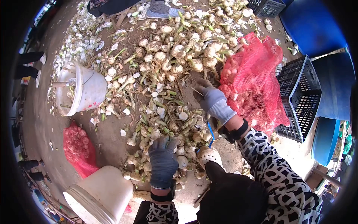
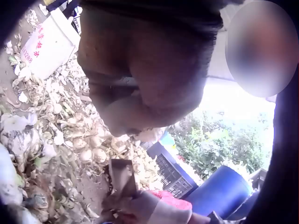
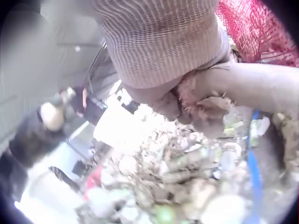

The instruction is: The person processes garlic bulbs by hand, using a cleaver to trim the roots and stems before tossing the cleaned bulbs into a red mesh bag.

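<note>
In the head view, my gloved left hand (image 1: 163,160) rests with its fingers spread over the near pile of garlic bulbs (image 1: 182,161). The same hand, a dark glove (image 2: 145,60), fills the top of the left wrist view, above the bulbs. My right hand (image 1: 210,98), in a grey glove, grips a knife (image 2: 122,175) with a broad flat blade. Its pale handle (image 3: 252,86) runs past the glove in the right wrist view. This hand is between the near pile and the large far heap of garlic (image 1: 179,52), beside a red mesh bag (image 1: 253,82).
A white bucket (image 1: 91,87) lies tipped at the left; another bucket (image 1: 108,186) is nearer. A small red mesh bag (image 1: 76,147) adjoins it. Black crate (image 1: 300,99) and blue barrels (image 1: 317,26) line the right. A perforated shoe (image 1: 209,155) borders the near pile.
</note>
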`<state>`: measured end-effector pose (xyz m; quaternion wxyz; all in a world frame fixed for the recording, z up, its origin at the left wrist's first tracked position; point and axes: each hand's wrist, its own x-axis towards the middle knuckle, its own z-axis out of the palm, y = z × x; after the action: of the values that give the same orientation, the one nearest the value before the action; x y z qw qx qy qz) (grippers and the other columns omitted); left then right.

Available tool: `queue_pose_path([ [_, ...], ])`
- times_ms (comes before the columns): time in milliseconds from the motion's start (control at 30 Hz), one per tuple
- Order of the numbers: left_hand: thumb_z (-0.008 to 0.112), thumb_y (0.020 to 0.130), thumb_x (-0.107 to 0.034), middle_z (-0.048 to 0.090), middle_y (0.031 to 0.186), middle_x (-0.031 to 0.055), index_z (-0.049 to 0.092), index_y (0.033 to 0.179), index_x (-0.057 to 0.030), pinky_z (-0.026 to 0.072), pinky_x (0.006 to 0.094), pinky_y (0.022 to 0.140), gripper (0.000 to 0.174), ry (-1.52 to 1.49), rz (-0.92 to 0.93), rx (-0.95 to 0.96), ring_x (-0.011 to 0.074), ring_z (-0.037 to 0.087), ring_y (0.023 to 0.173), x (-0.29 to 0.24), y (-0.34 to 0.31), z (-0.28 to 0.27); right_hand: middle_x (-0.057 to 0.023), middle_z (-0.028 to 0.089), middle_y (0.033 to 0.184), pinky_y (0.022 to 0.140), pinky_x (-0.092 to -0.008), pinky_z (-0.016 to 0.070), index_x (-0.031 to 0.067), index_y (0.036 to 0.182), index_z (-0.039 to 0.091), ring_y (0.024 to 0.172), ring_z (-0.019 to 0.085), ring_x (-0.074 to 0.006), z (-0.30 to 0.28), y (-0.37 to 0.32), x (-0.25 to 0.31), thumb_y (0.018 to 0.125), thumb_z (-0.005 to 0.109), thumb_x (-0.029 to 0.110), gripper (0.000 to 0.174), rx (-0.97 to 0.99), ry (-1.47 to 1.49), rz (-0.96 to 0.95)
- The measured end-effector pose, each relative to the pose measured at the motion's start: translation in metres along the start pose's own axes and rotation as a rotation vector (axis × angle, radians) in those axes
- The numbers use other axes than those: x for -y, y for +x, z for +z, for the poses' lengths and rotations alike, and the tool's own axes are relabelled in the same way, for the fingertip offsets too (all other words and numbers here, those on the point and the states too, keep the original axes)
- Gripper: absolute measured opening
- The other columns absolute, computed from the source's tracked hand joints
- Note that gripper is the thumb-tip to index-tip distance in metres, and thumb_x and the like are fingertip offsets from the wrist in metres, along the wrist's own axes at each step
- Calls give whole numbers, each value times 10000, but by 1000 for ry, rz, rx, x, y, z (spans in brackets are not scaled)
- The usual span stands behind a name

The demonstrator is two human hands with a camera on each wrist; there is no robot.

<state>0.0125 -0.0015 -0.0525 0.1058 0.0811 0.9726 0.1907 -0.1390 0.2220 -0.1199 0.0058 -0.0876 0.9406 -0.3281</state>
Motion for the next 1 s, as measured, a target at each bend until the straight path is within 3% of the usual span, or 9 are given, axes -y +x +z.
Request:
queue_pose_path([
  [267,638,726,-141,498,1335,143,642,1149,-117,331,492,1083,424,-86,17,-49,368,409,1286,1,16,8,-179,691,1041,819,-435,548,138,1092,689,980,671,-342,27,109,-8,855,564,240,287,528,-586,239],
  [400,693,789,-211,480,1362,161,449,1374,-58,397,451,1048,652,-540,-84,-249,321,430,1285,-1,31,4,-167,611,1259,925,-366,505,156,1128,701,1065,655,-287,14,17,14,881,634,259,276,250,202,-137],
  [467,718,796,-228,471,1383,173,350,1456,-39,431,429,1042,779,-677,-77,-352,300,408,1321,-4,33,0,-57,690,952,769,-271,486,55,1083,710,836,590,-84,-12,-15,35,885,712,203,247,687,911,211],
  [567,821,752,-228,505,1358,151,317,1451,-17,467,356,1007,887,-1459,-263,-83,230,535,1208,-7,29,-3,8,682,899,714,-231,474,35,1075,710,811,572,-67,-38,-53,71,885,735,247,286,730,1177,239],
  [667,828,733,-394,580,1245,143,378,1389,2,524,333,921,889,-1128,-131,-194,221,603,1110,-4,11,-6,-86,604,1283,981,-313,450,-3,1324,547,1103,569,-134,-37,-61,44,910,694,168,471,857,1269,256],
  [767,619,732,-769,601,1183,170,440,1322,33,518,362,914,1011,-860,-154,-277,248,624,1080,-8,-7,-21,-138,602,1291,965,-332,486,95,1312,570,1157,602,-247,-63,-61,48,901,682,132,427,502,595,-413],
  [800,605,734,-779,590,1197,172,438,1328,28,514,371,918,1016,-795,-139,-271,258,621,1086,-9,-8,-24,-135,692,929,664,-380,540,120,956,680,811,689,-300,-63,-68,72,859,651,159,108,168,471,-472],
  [900,540,739,-822,562,1223,169,433,1343,11,501,391,927,1034,-722,-67,-254,287,610,1098,-5,-10,-23,-118,663,899,615,-434,542,128,987,639,788,687,-326,-87,-76,106,824,619,147,166,482,-161,-442],
  [1000,775,737,-569,568,1204,158,456,1307,1,514,372,912,867,-830,-91,-238,280,616,1087,-22,-6,-31,-116,642,869,580,-431,540,128,1008,603,763,692,-313,-79,-79,104,813,600,185,203,343,-150,-519],
])
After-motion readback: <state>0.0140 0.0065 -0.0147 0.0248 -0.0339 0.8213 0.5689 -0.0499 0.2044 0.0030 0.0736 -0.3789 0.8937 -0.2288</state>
